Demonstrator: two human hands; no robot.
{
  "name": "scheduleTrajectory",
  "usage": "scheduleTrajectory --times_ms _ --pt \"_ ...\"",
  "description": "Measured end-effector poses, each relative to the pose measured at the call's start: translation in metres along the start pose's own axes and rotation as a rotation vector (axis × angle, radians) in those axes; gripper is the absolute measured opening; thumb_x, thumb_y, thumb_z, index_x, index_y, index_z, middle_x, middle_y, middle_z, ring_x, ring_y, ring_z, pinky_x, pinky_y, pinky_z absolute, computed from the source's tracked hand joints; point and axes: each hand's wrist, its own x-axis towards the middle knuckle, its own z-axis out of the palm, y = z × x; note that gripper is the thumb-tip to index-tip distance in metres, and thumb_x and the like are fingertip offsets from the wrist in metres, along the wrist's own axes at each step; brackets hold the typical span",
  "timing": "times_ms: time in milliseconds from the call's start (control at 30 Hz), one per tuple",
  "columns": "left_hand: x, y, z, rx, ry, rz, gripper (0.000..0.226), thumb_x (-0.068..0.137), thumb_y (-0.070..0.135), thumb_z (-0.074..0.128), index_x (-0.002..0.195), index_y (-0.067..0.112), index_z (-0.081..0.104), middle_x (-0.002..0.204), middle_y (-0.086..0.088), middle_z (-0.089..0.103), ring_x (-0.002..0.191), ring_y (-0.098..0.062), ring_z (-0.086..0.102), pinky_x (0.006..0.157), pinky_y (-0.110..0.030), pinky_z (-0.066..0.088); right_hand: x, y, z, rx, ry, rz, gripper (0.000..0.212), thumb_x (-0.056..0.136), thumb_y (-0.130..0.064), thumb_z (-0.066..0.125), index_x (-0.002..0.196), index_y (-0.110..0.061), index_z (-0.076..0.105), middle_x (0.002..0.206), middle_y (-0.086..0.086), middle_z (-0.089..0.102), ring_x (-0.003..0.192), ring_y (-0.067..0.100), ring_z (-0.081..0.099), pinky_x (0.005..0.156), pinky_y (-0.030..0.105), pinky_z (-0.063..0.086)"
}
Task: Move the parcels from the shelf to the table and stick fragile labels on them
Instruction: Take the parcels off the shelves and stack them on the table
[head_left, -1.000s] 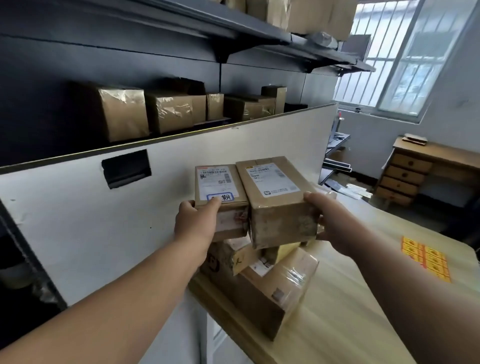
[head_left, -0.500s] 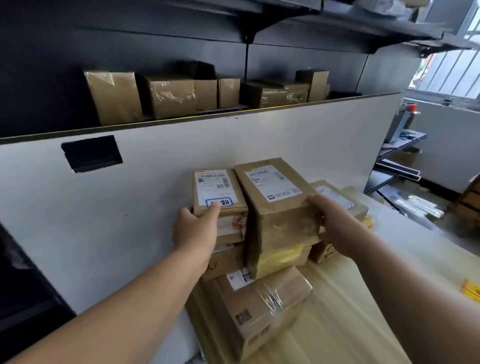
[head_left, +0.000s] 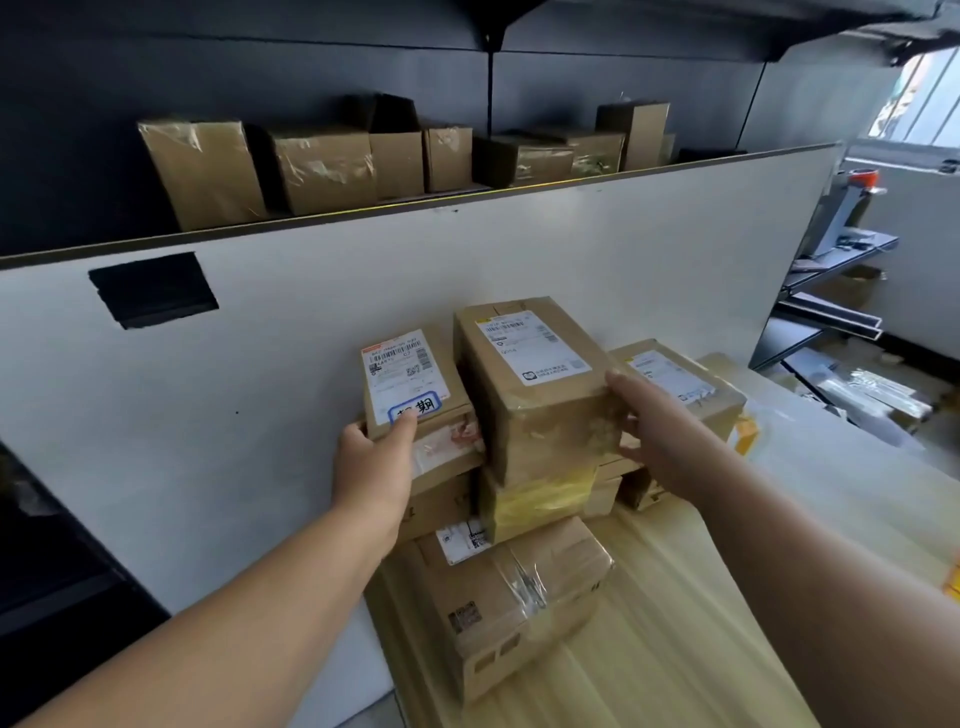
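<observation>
- Transfer status: a stack of parcels stands on the light wooden table (head_left: 701, 639), against the white partition panel (head_left: 234, 415). That share of the move is judged complete.
- The left hand (head_left: 376, 460) grasps the flat brown cardboard parcel (head_left: 410, 384) at its near left corner. The thumb lies on the top face and the fingers curl round the left side.
- The right hand (head_left: 657, 431) grasps the tall brown cardboard parcel (head_left: 535, 384) at its near right edge, with the fingers wrapped on the right face.
- Both held parcels sit side by side on top of the stack, touching each other. Whether their full weight rests on it cannot be told.
- Remaining transfer: a row of brown taped parcels (head_left: 322, 166) stands in the dark shelf unit (head_left: 260, 62), far behind and above the panel.
- Remaining labelling: no fragile label shows on any parcel on the table. This step is judged not started.
- Materials: all parcels are rectangular corrugated cardboard, matt brown, with glossy clear tape over seams and edges.
- The two held parcels carry white printed shipping labels on their top faces.
- Under the tall parcel lies a yellow-taped cardboard parcel (head_left: 540, 501), wrinkled and reflective.
- Nearest lies a large brown parcel banded with clear tape (head_left: 519, 592), its corners dented.
- To the right lies a low brown parcel with a white label (head_left: 680, 387), just beside the right hand.
- The table surface is smooth, pale and lightly grained.
</observation>
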Motion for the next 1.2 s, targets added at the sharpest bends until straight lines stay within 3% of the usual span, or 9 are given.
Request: scheduleTrajectory --times_ms 133,267,367,400,500,700,900,1200 --pt "-0.003 0.001 -0.007 0.049 -0.006 0.051 0.033 0.091 0.043 0.057 0.113 0.019 0.053 0.099 0.0 0.065 0.084 -0.017 0.064 0.066 -0.031 0.051 -0.009 0.003 -0.003 -0.04 0.028 -0.002 0.061 0.09 -0.06 0.052 0.141 -0.029 0.043 0.134 -0.006 0.05 0.124 0.021 0.046 0.106 0.05 0.036" --pt "-0.01 0.005 -0.012 0.157 0.057 0.18 0.021 0.094 0.037 0.053 0.108 0.022 0.049 0.098 0.002 0.061 0.082 -0.016 0.06 0.07 -0.033 0.051 -0.023 0.002 0.003 -0.094 0.067 -0.032 0.063 0.09 -0.062 0.05 0.142 -0.028 0.04 0.137 -0.005 0.049 0.126 0.021 0.046 0.104 0.045 0.036" --pt "-0.013 0.007 -0.015 0.199 -0.002 0.198 0.022 0.095 0.036 0.053 0.11 0.02 0.048 0.101 0.003 0.06 0.079 -0.011 0.058 0.061 -0.028 0.046 -0.033 0.002 0.011 -0.167 0.183 -0.104 0.061 0.095 -0.057 0.044 0.147 -0.026 0.035 0.13 -0.01 0.047 0.125 0.019 0.044 0.105 0.041 0.035" --pt "-0.013 0.007 -0.017 0.233 -0.02 0.209 0.027 0.094 0.036 0.053 0.113 0.019 0.049 0.104 0.003 0.06 0.081 -0.012 0.059 0.062 -0.029 0.047 -0.037 0.002 0.015 -0.202 0.229 -0.133 0.062 0.096 -0.055 0.043 0.148 -0.025 0.032 0.134 -0.01 0.046 0.128 0.02 0.042 0.107 0.042 0.035" --pt "-0.012 0.007 -0.028 0.443 -0.024 0.361 0.043 0.088 0.045 0.055 0.123 0.02 0.049 0.118 -0.003 0.058 0.104 -0.025 0.057 0.086 -0.042 0.051 -0.05 0.005 0.024 -0.385 0.321 -0.218 0.067 0.095 -0.055 0.044 0.151 -0.023 0.027 0.152 -0.001 0.037 0.139 0.021 0.035 0.113 0.047 0.031" --pt "-0.032 0.016 -0.059 0.926 -0.091 0.829 0.071 0.088 0.05 0.054 0.144 0.015 0.03 0.147 -0.008 0.033 0.133 -0.028 0.034 0.108 -0.043 0.032 -0.09 0.009 0.046 -0.842 0.407 -0.317 0.066 0.096 -0.05 0.045 0.151 -0.02 0.025 0.158 0.001 0.024 0.144 0.021 0.025 0.116 0.042 0.028" --pt "-0.054 0.021 -0.088 1.168 -0.191 1.061 0.078 0.088 0.058 0.047 0.149 0.017 0.021 0.155 -0.008 0.021 0.142 -0.026 0.018 0.115 -0.044 0.017 -0.15 0.014 0.061 -1.151 0.377 -0.343 0.067 0.095 -0.046 0.051 0.152 -0.024 0.023 0.161 0.0 0.018 0.148 0.022 0.013 0.12 0.041 0.017" --pt "-0.099 0.011 -0.106 1.223 -0.285 1.22 0.079 0.087 0.06 0.046 0.148 0.018 0.021 0.153 -0.006 0.025 0.141 -0.025 0.021 0.115 -0.044 0.015 -0.234 0.032 0.06 -1.256 0.403 -0.267 0.064 0.095 -0.048 0.049 0.151 -0.026 0.026 0.159 -0.001 0.023 0.147 0.021 0.018 0.12 0.04 0.016"
